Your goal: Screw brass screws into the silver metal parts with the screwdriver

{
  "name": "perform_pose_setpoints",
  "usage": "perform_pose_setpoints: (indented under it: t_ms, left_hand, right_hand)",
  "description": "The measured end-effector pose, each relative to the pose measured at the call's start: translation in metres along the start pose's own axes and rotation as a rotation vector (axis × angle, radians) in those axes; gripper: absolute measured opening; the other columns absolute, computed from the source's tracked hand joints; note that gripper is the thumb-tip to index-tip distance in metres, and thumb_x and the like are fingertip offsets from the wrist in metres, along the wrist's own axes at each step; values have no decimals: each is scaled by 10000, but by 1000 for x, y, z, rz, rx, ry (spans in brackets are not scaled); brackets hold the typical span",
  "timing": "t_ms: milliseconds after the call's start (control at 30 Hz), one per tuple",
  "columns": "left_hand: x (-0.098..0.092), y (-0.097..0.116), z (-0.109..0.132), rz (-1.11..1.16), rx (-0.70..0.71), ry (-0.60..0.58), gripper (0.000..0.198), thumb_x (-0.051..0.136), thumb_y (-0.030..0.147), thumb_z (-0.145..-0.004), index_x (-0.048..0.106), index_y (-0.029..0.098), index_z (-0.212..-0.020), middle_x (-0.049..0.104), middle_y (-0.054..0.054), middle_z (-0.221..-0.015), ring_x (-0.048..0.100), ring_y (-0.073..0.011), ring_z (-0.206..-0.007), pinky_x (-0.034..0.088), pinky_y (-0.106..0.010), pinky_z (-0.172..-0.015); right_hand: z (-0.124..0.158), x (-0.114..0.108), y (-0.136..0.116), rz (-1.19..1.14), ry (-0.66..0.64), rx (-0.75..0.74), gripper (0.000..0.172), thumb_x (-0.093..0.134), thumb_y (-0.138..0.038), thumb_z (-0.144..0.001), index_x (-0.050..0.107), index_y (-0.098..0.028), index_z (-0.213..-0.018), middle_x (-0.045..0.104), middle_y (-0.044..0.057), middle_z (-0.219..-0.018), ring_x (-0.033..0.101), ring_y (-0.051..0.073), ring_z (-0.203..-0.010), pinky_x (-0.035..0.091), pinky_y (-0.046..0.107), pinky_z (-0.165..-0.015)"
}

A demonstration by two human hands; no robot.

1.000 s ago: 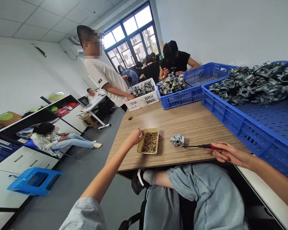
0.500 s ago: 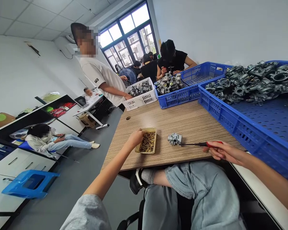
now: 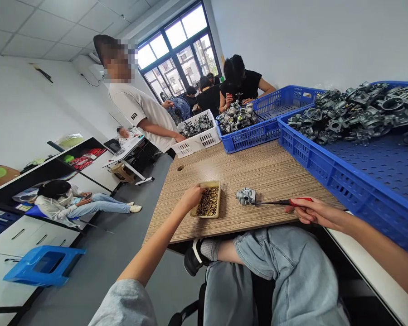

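My left hand (image 3: 191, 198) reaches over the left rim of a small cream tub (image 3: 219, 209). Its fingers are curled together, with the tips down among many small brass pieces (image 3: 208, 203) that look like jets; whatever they pinch is hidden. In my right hand (image 3: 311, 212) is a screwdriver (image 3: 301, 202) with a red and black handle, lying nearly level and pointing left. The dark shaft reaches a silver metal carburetor (image 3: 246, 196) that rests on the wooden table (image 3: 177, 222); I cannot tell whether the tip touches it.
Blue crates (image 3: 329, 165) with piled carburetors line the table's right and far side. A white basket (image 3: 199, 144) of metal parts stands at the far edge, with a person (image 3: 146, 108) reaching into it. Another person (image 3: 241, 86) works behind the crates. A blue stool (image 3: 44, 265) is on the left.
The whole view has shifted slightly. My left hand stays at the tub, and my right hand keeps the screwdriver at the carburetor with its fingers slightly changed. The standing person's raised hand has moved up.
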State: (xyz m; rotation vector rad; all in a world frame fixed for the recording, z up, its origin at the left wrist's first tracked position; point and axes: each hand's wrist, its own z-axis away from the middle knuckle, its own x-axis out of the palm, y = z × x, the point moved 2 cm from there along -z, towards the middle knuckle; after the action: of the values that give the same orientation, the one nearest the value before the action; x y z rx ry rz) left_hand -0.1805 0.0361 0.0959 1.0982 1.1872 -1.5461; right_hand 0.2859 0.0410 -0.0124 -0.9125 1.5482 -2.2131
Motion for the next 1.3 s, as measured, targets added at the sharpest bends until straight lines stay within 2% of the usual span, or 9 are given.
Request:
perform_pose_setpoints:
  t_ms: [167, 433, 633, 967, 1300]
  left_hand:
    - [1, 1, -1, -11, -5, -8, 386, 427, 101, -1028, 770, 179, -1186, 713, -144, -1222, 722, -249, -1035, 531, -301, -935]
    - [-6, 1, -6, -18, -20, -38, 347, 440, 87, -1014, 764, 191, -1082, 721, -118, -1191, 724, -212, -995, 532, -272, -895]
    - [-10, 6, -6, -46, -40, -46, 355, 443, 120, -1016, 780, 204, -1094, 731, -126, -1198, 738, -233, -1008, 546, -290, -852]
    - [-11, 12, -26, -53, -111, -73, 273, 573, 240, -974, 804, 164, -1098, 759, -188, -1215, 752, -304, -1059, 580, -350, -907]
    - [-7, 8, -34, -64, -140, -116, 321, 663, 222, -910, 768, 152, -1206, 759, -194, -1214, 744, -292, -1095, 585, -314, -933]
  right_hand:
    - [0, 3, -4, 3, -4, 3, 514, 778, -626, -917, 839, -118, -967, 360, -66, -510, 261, 88, -524, 369, 286, -552]
    - [0, 3, -3, -7, 3, 1, 493, 784, -617, -920, 821, -126, -945, 357, -72, -516, 270, 83, -522, 367, 281, -550]
    - [0, 1, -2, 1, 0, 8, 494, 768, -611, -937, 829, -122, -972, 360, -66, -524, 285, 92, -532, 373, 286, -557]
    - [3, 5, -7, 80, 25, 16, 504, 788, -653, -895, 834, -152, -933, 357, -56, -518, 285, 104, -529, 364, 311, -546]
    - [3, 5, -7, 54, 23, 27, 533, 778, -648, -911, 826, -124, -999, 358, -66, -525, 299, 98, -538, 368, 299, -563]
